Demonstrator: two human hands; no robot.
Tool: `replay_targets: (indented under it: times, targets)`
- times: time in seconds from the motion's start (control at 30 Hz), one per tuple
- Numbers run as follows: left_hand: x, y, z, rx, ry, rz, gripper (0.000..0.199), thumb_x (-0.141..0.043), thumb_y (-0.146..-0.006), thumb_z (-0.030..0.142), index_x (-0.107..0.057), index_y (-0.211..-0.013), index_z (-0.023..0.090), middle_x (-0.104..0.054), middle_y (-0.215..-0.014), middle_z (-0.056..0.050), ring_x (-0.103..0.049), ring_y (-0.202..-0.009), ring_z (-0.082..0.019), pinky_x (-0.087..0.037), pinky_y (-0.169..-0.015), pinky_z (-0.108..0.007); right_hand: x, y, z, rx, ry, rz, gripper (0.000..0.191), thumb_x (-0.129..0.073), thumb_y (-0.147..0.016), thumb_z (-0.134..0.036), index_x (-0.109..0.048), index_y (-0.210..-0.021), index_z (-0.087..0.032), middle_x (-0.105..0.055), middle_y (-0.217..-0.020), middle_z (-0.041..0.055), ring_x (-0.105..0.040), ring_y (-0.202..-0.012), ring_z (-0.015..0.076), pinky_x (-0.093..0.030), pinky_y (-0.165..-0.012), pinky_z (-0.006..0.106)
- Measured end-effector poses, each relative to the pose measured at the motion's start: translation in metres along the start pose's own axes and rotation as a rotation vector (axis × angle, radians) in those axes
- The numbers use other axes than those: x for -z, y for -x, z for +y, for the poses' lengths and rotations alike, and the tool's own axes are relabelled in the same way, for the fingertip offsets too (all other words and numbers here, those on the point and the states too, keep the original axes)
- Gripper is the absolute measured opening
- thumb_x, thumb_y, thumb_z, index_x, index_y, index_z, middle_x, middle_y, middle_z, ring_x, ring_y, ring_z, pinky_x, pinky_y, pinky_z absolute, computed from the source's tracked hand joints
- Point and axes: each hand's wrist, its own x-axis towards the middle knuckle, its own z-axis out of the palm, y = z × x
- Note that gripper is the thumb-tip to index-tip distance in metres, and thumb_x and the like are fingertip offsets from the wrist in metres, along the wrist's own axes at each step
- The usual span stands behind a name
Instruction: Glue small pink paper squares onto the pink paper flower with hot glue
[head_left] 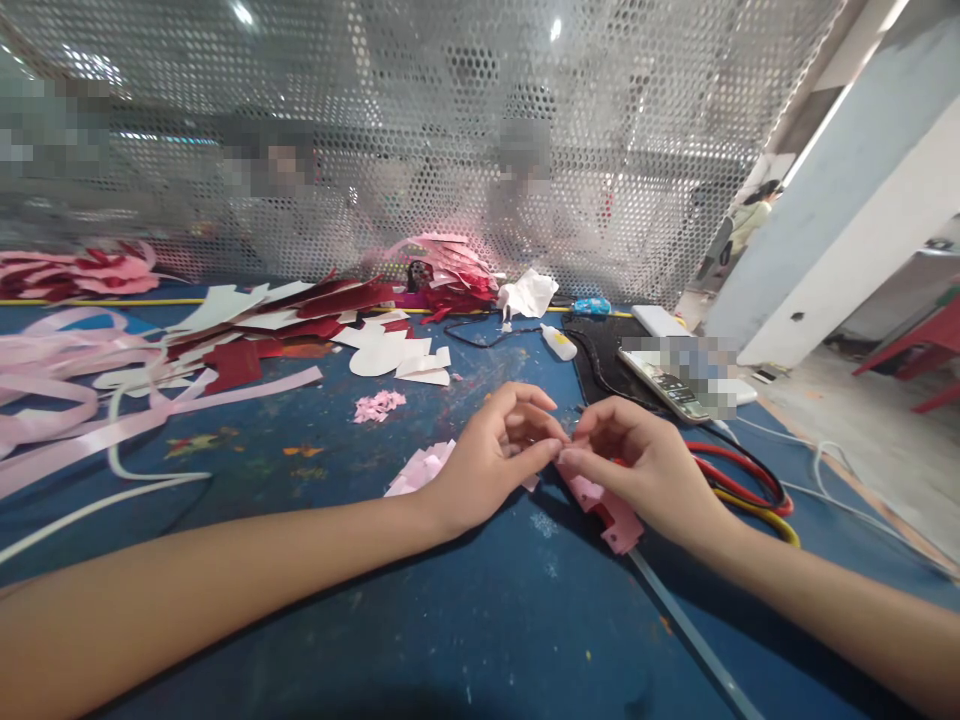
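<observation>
My left hand point(499, 455) and my right hand point(645, 465) meet fingertip to fingertip over the blue table point(360, 610). Both are closed in a pinch; whatever is between the fingertips is too small to make out. Under my right hand lies a strip of pink and red pieces point(619, 525), its far end close to the fingertips. A pale flat strip point(694, 625) runs from its near end toward the front edge. Light pink squares point(421, 468) lie beside my left wrist, partly hidden by it. Beyond them is a small heap of pink bits point(379, 406).
Pink ribbons point(45, 375) and a white cable point(116, 430) cover the left side. White cut pieces point(390, 352), a small bottle point(559, 342) and a phone point(664, 385) lie farther back. Red and yellow cables point(750, 490) are at right. A perforated metal screen point(420, 130) stands behind.
</observation>
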Motion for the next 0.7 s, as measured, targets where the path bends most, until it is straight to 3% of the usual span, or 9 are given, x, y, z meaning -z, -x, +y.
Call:
replay_targets:
  times: [0.17, 0.5, 0.63, 0.7]
  targets:
    - [-0.001, 0.002, 0.001, 0.015, -0.059, -0.006, 0.027, -0.062, -0.083, 0.021, -0.043, -0.103, 0.021, -0.061, -0.088, -0.001, -0.060, -0.074, -0.011, -0.047, -0.066, -0.024, 0.002, -0.001, -0.003, -0.067, 0.041, -0.134, 0.016, -0.060, -0.081, -0.035, -0.056, -0.077, -0.020, -0.060, -0.063, -0.0025, -0.055, -0.054, 0.0108, -0.045, -0.051, 0.024]
    - [-0.001, -0.001, 0.000, 0.022, 0.017, 0.039, 0.032, -0.065, -0.079, 0.020, -0.043, -0.102, 0.020, -0.059, -0.082, 0.001, -0.056, -0.068, -0.009, -0.047, -0.062, -0.021, 0.001, -0.003, -0.004, -0.068, -0.011, -0.107, 0.027, -0.061, -0.079, -0.046, -0.059, -0.075, -0.019, -0.059, -0.063, -0.0015, -0.056, -0.052, 0.0116, -0.046, -0.050, 0.025]
    - [0.002, -0.005, -0.001, 0.039, 0.015, 0.127, 0.034, -0.067, -0.077, 0.019, -0.041, -0.099, 0.020, -0.061, -0.079, 0.002, -0.058, -0.068, -0.009, -0.046, -0.064, -0.022, 0.012, 0.002, -0.008, 0.088, 0.283, -0.128, 0.015, -0.057, -0.079, -0.028, -0.059, -0.092, -0.021, -0.064, -0.085, 0.0019, -0.059, -0.071, 0.0147, -0.050, -0.065, 0.029]
    - [0.003, -0.006, -0.002, 0.051, 0.006, 0.195, 0.035, -0.067, -0.076, 0.018, -0.041, -0.099, 0.020, -0.062, -0.078, 0.002, -0.058, -0.068, -0.009, -0.046, -0.065, -0.022, 0.022, 0.008, -0.008, 0.188, 0.503, -0.192, 0.034, -0.051, -0.070, -0.011, -0.057, -0.101, -0.022, -0.063, -0.100, 0.0041, -0.059, -0.088, 0.0184, -0.050, -0.079, 0.034]
